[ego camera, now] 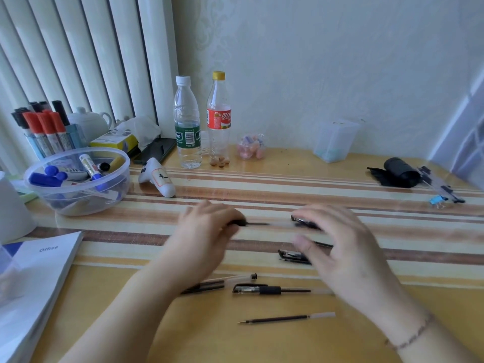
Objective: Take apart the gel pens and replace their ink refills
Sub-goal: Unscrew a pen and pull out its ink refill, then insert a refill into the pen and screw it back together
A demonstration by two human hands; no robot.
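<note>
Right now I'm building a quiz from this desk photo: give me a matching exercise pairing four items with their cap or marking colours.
Items:
1. water bottle
2. cola bottle
3. markers in the clear bowl
4. upright markers in the holder

Colours:
A. yellow cap
B. red caps
C. white cap
D. blue caps

Pairs: 1-C, 2-A, 3-D, 4-B
</note>
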